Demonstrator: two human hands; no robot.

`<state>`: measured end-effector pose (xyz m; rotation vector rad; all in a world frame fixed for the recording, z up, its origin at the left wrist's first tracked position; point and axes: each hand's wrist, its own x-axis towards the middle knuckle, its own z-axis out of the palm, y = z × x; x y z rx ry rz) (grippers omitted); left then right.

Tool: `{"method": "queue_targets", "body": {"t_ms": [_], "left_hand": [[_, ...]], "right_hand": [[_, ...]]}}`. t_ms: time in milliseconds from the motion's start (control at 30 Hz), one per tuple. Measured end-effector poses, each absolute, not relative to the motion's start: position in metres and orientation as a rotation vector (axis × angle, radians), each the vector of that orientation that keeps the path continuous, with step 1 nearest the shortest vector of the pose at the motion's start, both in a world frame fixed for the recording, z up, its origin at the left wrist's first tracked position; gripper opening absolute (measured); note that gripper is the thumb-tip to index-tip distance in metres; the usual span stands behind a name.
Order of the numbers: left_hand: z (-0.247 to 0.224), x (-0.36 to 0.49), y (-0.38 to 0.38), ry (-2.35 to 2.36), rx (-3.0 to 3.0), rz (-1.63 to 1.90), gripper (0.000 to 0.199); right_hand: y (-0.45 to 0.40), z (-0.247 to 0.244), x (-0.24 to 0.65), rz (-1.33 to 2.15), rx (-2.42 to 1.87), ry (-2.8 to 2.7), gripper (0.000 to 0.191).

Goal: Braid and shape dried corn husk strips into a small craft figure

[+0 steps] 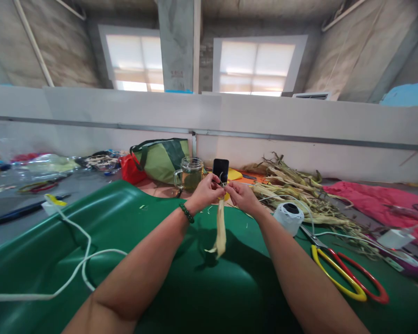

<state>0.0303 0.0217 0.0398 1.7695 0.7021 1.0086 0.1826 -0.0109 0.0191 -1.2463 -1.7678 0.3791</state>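
In front of me my left hand (208, 189), with a dark beaded bracelet on its wrist, and my right hand (242, 197) meet fingertip to fingertip. Both are closed in a pinch at the upper end of a pale dried corn husk (221, 225), which hangs down with a frayed lower end. A thin pale loop shows just above the fingertips, partly hidden. To the right of my right hand stands a spool of white thread (288, 219); a white strand runs between it and that hand. Straight behind my hands stands a phone (220, 169).
Green sheeting (153, 232) covers the table. Scissors (344, 269) with yellow and red handles lie at the right, near a heap of dried husks (292, 185). A glass mug (191, 174) and a green bag (162, 160) stand behind. A white cable (85, 250) crosses the left side.
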Motion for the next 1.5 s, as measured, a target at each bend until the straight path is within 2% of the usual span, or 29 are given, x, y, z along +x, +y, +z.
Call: {"method": "queue_targets", "body": {"t_ms": [100, 267, 367, 933, 1300, 1500], "left_hand": [[0.040, 0.029, 0.024, 0.670, 1.822, 1.002, 0.022], [0.038, 0.030, 0.021, 0.681, 2.163, 1.141, 0.004], [0.038, 0.031, 0.017, 0.747, 2.234, 1.151, 0.016], [0.039, 0.029, 0.017, 0.997, 2.553, 1.077, 0.022], [0.033, 0.033, 0.032, 0.881, 2.315, 0.944, 0.019], [0.031, 0.033, 0.033, 0.812, 2.145, 0.917, 0.017]], "right_hand": [[-0.008, 0.017, 0.185, 0.446, -1.256, -1.763, 0.033], [-0.008, 0.019, 0.189, 0.514, -1.240, -1.751, 0.036], [-0.012, 0.022, 0.190, 0.425, -1.237, -1.770, 0.034], [-0.010, 0.017, 0.192, 0.223, -1.278, -1.833, 0.029], [-0.010, 0.017, 0.193, 0.173, -1.223, -1.871, 0.020], [-0.009, 0.017, 0.192, 0.206, -1.215, -1.856, 0.023]]}}
